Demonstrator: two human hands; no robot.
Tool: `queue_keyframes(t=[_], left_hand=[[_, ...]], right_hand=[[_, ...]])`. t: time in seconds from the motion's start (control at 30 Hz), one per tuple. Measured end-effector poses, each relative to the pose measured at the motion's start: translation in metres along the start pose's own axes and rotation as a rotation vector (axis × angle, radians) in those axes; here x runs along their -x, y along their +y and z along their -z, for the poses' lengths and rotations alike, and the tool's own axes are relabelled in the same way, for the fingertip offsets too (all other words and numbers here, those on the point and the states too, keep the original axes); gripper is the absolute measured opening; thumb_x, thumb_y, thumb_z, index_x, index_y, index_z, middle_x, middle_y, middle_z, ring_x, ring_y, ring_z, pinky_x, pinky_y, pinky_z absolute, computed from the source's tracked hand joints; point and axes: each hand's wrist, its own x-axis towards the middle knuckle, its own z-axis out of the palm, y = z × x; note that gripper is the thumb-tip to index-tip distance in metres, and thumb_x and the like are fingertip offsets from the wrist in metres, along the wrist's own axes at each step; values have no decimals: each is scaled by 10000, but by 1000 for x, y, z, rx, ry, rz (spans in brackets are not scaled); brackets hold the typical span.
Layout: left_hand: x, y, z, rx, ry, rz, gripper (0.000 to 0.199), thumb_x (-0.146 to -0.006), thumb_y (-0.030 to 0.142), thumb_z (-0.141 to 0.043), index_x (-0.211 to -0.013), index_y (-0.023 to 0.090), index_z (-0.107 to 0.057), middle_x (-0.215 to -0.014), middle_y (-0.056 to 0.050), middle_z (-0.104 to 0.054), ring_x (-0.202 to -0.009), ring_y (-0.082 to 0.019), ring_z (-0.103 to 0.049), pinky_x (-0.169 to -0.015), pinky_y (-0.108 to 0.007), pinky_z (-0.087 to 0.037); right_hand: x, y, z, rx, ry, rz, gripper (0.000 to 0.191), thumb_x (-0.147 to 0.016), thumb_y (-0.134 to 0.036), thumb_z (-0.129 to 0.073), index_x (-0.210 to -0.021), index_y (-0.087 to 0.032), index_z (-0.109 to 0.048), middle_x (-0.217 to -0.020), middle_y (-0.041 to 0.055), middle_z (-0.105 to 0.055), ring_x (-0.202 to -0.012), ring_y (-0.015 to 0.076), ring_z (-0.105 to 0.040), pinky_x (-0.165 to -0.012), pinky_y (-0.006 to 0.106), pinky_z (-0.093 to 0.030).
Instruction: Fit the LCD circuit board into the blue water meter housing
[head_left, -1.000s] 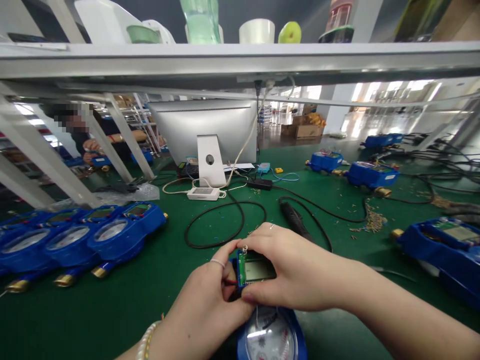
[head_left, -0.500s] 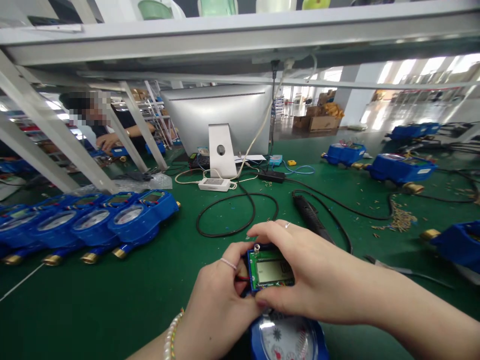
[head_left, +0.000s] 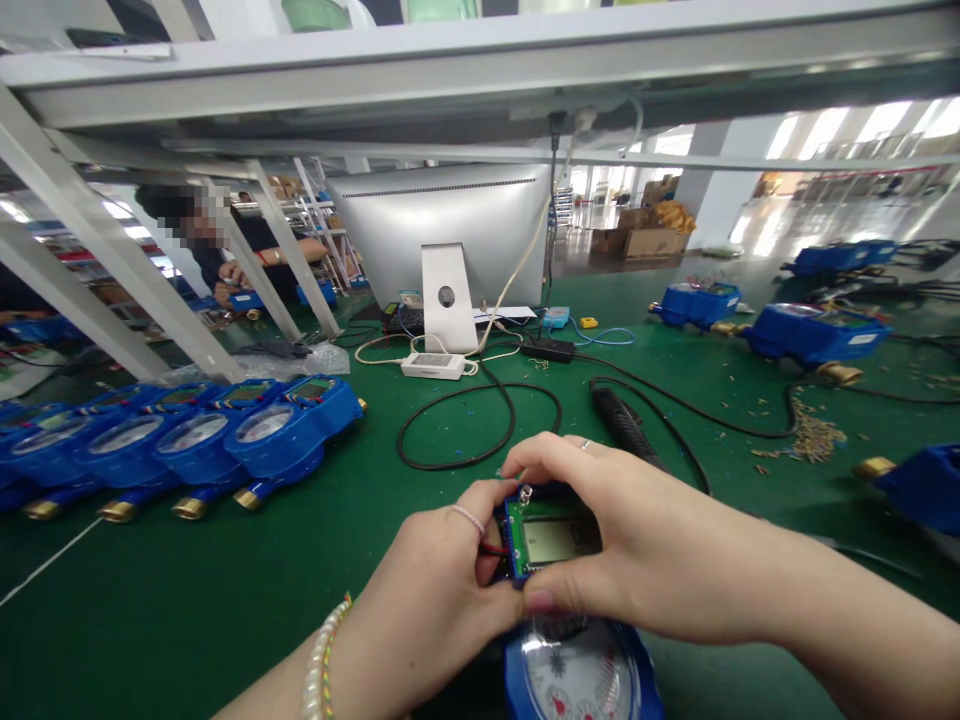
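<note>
A blue water meter [head_left: 581, 668] with a round dial lies in front of me at the bottom of the head view. At its upper part sits a green circuit board [head_left: 534, 570] with a small grey LCD screen. My right hand [head_left: 645, 545] is closed over the board, fingers along its far edge and thumb along its near edge. The fingers of my left hand [head_left: 435, 585] are closed around the board's left edge, beside red wires [head_left: 493, 550]. My fingers hide part of the board and the meter housing beneath it.
Several blue water meters [head_left: 289, 430] stand in a row at left, others [head_left: 814, 335] at right near a heap of screws [head_left: 814, 430]. A black-handled power tool [head_left: 626, 425] and cables lie beyond my hands. A monitor [head_left: 450, 220] stands behind; a person [head_left: 240, 270] works at far left.
The view has shifted slightly, so the scene sits a little differently in the picture. Both hands keep nearly the same hold on the circuit board.
</note>
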Motion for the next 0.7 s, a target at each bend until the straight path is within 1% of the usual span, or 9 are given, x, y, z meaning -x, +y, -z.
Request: queue_keyframes(t=[0.1, 0.17, 0.27, 0.33, 0.4, 0.47, 0.53, 0.6, 0.7], left_hand=[[1, 0, -2, -39, 15, -37, 540, -702, 255, -726, -1200, 223, -521, -624, 77, -532, -520, -118, -461, -465, -205, -303], [1, 2, -3, -26, 37, -53, 544, -689, 267, -734, -1188, 215, -523, -613, 88, -500, -511, -108, -437, -454, -199, -292], [0, 5, -3, -2, 60, -44, 512, -663, 236, -746, -1134, 214, -547, -591, 101, -467, -507, -100, -419, -444, -192, -281], [-1, 7, -4, 60, 53, -10, 497, -658, 205, -750, -1113, 219, -552, -587, 106, -487, -506, -95, -430, -441, -186, -286], [-2, 10, -5, 198, 17, 53, 507, -664, 197, -757, -1123, 220, -541, -636, 92, -561, -545, -104, -503, -471, -181, -347], [-1, 12, -6, 361, -23, 126, 530, -659, 193, -770, -1131, 213, -531, -722, 58, -628, -644, -135, -597, -552, -195, -437], [-1, 12, -7, 481, -33, 181, 558, -640, 173, -784, -1135, 200, -528, -771, 34, -648, -731, -164, -642, -637, -221, -489], [1, 11, -7, 536, -5, 207, 589, -619, 173, -801, -1142, 192, -529, -756, 34, -630, -767, -181, -650, -678, -242, -507], [2, 7, -9, 569, 39, 208, 626, -597, 205, -830, -1146, 193, -531, -713, 44, -593, -795, -206, -657, -686, -259, -513]], right_hand=[[0, -2, 1, 2, -8, -7, 557, -703, -364, -762, -1184, -298, -488, -1061, -2, -569, -1009, 194, -544, -840, 310, -450], [-2, -3, 0, 38, 1, -28, 580, -693, -396, -773, -1182, -272, -486, -1040, 22, -572, -994, 217, -553, -809, 325, -464], [-3, -5, -2, 105, 26, -61, 685, -632, -453, -819, -1187, -238, -479, -1020, 49, -570, -953, 245, -570, -763, 347, -493], [2, -4, -2, 119, 49, -52, 783, -573, -505, -844, -1206, -235, -470, -1048, 60, -571, -946, 256, -579, -758, 363, -514], [11, -2, -2, 105, 82, -22, 855, -546, -539, -847, -1248, -264, -444, -1124, 55, -568, -989, 259, -582, -802, 371, -531], [23, 3, -1, 76, 105, 12, 844, -605, -492, -829, -1304, -318, -390, -1244, 21, -539, -1090, 240, -566, -903, 351, -522], [33, 11, -1, 44, 119, 28, 793, -698, -390, -777, -1346, -376, -321, -1354, -27, -475, -1194, 206, -523, -997, 316, -484], [40, 19, -5, 8, 150, 49, 742, -762, -325, -702, -1362, -413, -275, -1424, -58, -406, -1272, 187, -464, -1050, 314, -449], [45, 28, -17, -78, 255, 47, 644, -814, -286, -621, -1350, -409, -285, -1456, -43, -364, -1313, 198, -419, -1063, 361, -440]])
